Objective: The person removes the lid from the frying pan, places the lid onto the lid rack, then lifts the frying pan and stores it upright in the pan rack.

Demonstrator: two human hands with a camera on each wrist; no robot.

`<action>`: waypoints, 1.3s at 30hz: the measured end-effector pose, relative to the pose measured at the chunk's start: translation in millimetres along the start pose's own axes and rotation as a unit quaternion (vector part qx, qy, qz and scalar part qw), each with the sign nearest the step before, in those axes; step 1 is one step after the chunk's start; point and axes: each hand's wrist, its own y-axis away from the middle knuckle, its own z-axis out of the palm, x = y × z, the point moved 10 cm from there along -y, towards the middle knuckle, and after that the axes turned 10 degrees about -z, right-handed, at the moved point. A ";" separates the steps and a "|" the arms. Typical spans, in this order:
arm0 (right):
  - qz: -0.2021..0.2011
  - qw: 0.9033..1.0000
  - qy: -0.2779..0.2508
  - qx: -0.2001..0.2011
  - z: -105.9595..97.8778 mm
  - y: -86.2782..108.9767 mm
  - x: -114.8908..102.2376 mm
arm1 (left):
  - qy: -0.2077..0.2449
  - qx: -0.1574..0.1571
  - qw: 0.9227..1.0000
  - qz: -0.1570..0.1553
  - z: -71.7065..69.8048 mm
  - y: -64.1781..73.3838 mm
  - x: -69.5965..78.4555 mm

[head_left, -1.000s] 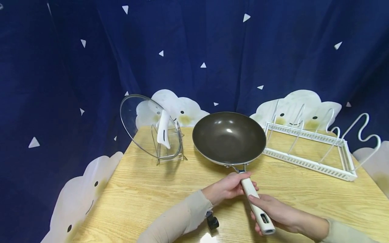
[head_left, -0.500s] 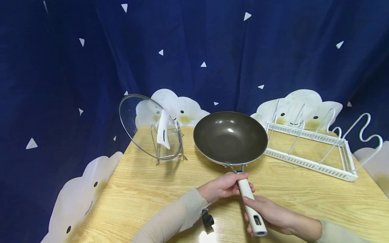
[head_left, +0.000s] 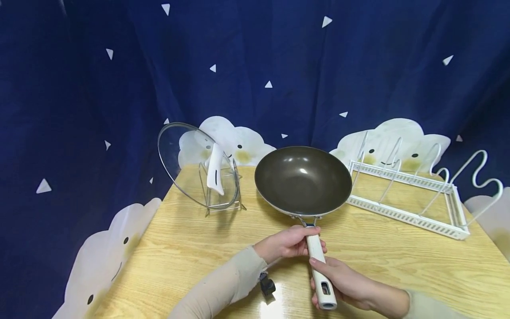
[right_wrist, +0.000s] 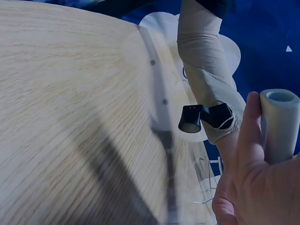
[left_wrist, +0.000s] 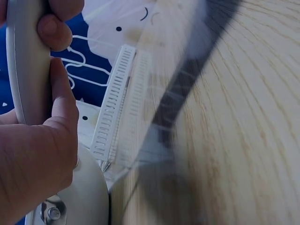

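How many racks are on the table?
2: a wire rack at left with the glass lid, and a white rack right of the pan. None looks hidden.

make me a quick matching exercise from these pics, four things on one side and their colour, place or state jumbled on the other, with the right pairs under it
Things
1. pan
2. glass lid
3. white rack
4. curtain

Descriptions
A. deep blue, scattered with small white triangles
B. stands at the right of the head view, holding no cookware
C. dark brown inside, with a pale handle
D. tilted, propped in a small wire stand

Right pairs
1-C
2-D
3-B
4-A
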 end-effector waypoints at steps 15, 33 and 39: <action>-0.007 1.000 -0.012 0.009 11.0 -13.6 3.5 | -0.016 0.000 1.000 0.001 -11.1 7.3 0.9; -0.012 0.998 -0.043 0.053 18.5 -24.3 5.3 | 0.037 -0.008 0.999 -0.025 -20.6 5.2 -3.3; -0.015 0.989 -0.091 0.111 14.9 -25.0 10.3 | 0.084 -0.013 0.996 -0.020 -13.6 3.9 -2.1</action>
